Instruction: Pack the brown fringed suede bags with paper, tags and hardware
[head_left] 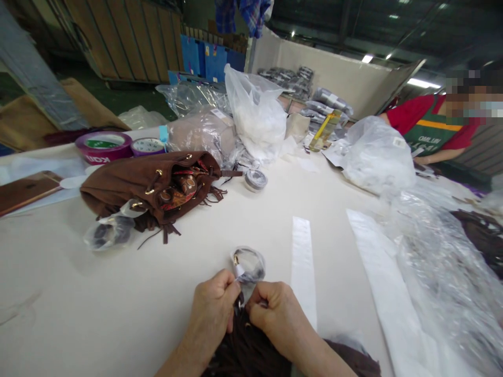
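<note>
Two hands are working at a dark fringed piece beneath a wrapped coil

The dark brown fringed piece (247,348) is lying at the near edge of the view, in front of the person, with the forearms partly covering it. A metal ring is glinting at its top, between the two hands. The left hand (214,301) is pinching, its fingers closed by the white tag of a coiled strap in clear wrap (257,267), which is resting on the bench (98,298) just beyond. The right hand (275,314) is bending its fingers narrowly together against the top of the fringed piece; exactly which bit they are gripping, I cannot tell from here.

To the right of the hands, a narrow white strip (303,262) is lying flat, with a broader white sheet (373,256) and crumpled clear plastic (444,272) spreading farther right. Ahead and to the left, a brown drawstring bag (113,183) is lying on its side, its patterned lining showing, a small wrapped bundle (110,233) sitting beside it. Behind that bag, a purple tape roll (104,156) is standing near a smaller one. Across the bench, a co-worker in red sleeves and a green apron (432,133) is standing behind a filled plastic bag (381,157).
</note>
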A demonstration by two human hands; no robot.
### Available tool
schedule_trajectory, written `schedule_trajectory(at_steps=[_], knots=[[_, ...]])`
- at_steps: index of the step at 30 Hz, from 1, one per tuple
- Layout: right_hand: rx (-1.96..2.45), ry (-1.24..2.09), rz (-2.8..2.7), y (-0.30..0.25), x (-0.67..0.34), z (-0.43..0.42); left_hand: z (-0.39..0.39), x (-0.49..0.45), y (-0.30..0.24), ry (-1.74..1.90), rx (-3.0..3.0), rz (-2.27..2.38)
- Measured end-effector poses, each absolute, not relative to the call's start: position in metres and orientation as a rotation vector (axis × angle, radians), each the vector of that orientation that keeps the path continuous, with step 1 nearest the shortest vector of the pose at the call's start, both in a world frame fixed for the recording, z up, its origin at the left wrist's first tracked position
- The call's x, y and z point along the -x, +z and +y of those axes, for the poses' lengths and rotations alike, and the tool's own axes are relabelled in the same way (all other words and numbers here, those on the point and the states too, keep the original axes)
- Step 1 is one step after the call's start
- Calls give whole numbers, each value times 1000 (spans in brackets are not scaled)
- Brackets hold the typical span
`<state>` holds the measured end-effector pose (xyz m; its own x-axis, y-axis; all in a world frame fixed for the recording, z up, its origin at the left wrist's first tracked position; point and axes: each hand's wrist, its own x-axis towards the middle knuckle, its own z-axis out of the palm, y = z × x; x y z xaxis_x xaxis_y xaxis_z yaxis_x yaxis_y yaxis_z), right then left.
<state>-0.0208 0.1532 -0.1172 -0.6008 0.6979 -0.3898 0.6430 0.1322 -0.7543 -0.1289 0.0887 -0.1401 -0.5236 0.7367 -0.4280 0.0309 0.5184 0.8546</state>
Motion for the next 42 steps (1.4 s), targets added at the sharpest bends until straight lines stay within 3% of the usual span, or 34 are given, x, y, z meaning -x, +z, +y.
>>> schedule_trajectory(at_steps=[9, 21, 30, 35, 42], knots=[[1250, 1746, -2123, -126, 17, 151, 89, 129, -140, 1059, -649, 1901], [1428, 1553, -2136, -124, 15, 144, 88, 129, -139, 1068, -622, 1878], [1372, 1567, -2141, -130, 10, 139, 103, 133, -129, 626, -967, 2191], [1373, 1491, -2215, -133, 3, 134, 104, 137, -131, 433, -1146, 2098], [1411, 1519, -2242, -128, -2, 130, 91, 131, -131, 675, -977, 1956]])
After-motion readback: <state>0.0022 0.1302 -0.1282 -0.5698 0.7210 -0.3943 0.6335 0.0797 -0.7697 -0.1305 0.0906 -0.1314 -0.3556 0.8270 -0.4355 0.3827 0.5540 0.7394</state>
